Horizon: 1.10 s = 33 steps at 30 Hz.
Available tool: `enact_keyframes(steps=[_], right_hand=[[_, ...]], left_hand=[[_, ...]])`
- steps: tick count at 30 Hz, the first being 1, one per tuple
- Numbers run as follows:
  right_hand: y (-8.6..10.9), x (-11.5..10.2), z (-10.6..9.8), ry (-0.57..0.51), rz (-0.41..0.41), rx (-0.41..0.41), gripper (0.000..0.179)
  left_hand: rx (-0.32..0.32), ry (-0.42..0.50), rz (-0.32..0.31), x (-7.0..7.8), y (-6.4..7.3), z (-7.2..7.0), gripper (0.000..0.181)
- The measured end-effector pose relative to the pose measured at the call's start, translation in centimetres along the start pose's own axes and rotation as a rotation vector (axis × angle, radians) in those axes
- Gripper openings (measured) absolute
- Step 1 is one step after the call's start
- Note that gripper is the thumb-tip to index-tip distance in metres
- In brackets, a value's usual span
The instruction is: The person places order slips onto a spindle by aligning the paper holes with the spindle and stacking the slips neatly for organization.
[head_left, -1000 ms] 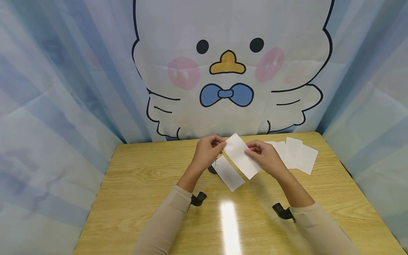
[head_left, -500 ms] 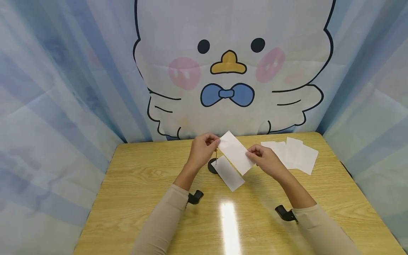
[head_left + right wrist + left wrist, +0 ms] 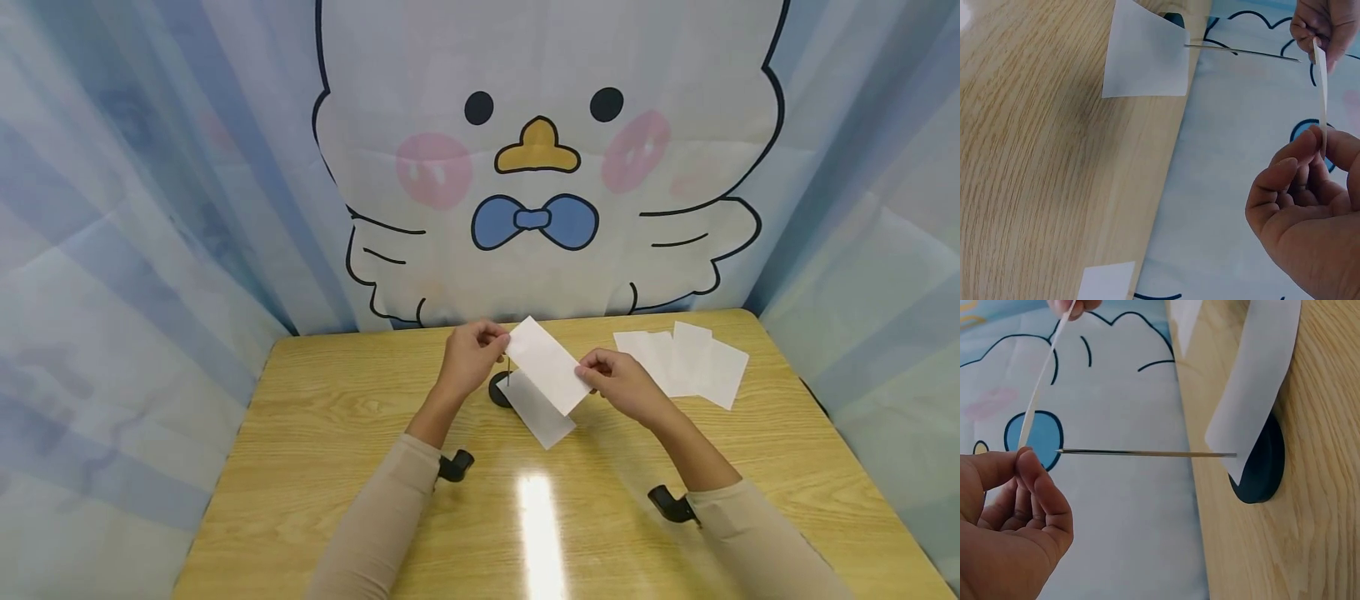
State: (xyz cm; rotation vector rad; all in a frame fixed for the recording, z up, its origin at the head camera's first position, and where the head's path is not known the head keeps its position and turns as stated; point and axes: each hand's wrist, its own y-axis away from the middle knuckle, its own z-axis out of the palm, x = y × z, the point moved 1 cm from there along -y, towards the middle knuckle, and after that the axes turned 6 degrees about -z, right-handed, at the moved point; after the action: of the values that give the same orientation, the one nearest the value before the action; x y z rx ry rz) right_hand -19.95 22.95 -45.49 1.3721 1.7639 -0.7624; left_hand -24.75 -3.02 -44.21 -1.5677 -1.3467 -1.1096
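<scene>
A white paper slip (image 3: 547, 362) is held in the air between both hands. My left hand (image 3: 468, 360) pinches its left corner between thumb and fingers; my right hand (image 3: 621, 382) pinches its right edge. Below the left corner stands a receipt spike, a thin metal needle (image 3: 1141, 453) on a round black base (image 3: 1267, 472). In the left wrist view the needle's tip is close to the left fingertips, with a small gap to the held slip. Another white slip (image 3: 542, 423) is pierced at one corner and lies low on the needle, partly covering the base.
Several loose white slips (image 3: 684, 360) overlap at the back right of the wooden table (image 3: 337, 417). A curtain with a cartoon figure (image 3: 536, 275) hangs right behind the table's back edge. Black wrist cameras (image 3: 456, 467) are on both forearms.
Both hands have shifted the held slip to the left, then slightly lower, so that it now partly covers the slip on the spike from the head view. Both hands keep their hold.
</scene>
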Motion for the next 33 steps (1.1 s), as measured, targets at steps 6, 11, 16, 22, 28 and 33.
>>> enact_keyframes(steps=[6,11,16,22,28,33], right_hand=[[0.0,0.6,0.3,0.012,0.001,0.000,0.020],[0.0,0.7,0.7,-0.001,0.013,-0.003,0.021],[-0.1,0.9,0.9,0.008,0.014,0.001,0.021],[-0.3,0.9,1.0,0.008,0.005,0.002,0.022],[-0.4,1.0,1.3,0.004,0.015,0.001,0.022],[-0.4,1.2,1.6,0.018,0.024,-0.009,0.022]], left_hand=[[-0.009,-0.014,-0.019,-0.8,-0.1,0.0,0.010],[-0.008,-0.023,-0.043,-1.3,-0.2,0.0,0.009],[-0.010,-0.029,-0.051,-1.6,-0.3,0.0,0.010],[-0.011,-0.027,-0.053,-1.9,-0.4,0.0,0.011],[-0.004,-0.040,-0.057,-2.0,-0.6,0.1,0.011],[-0.004,-0.061,-0.057,-2.2,-0.6,0.2,0.010]])
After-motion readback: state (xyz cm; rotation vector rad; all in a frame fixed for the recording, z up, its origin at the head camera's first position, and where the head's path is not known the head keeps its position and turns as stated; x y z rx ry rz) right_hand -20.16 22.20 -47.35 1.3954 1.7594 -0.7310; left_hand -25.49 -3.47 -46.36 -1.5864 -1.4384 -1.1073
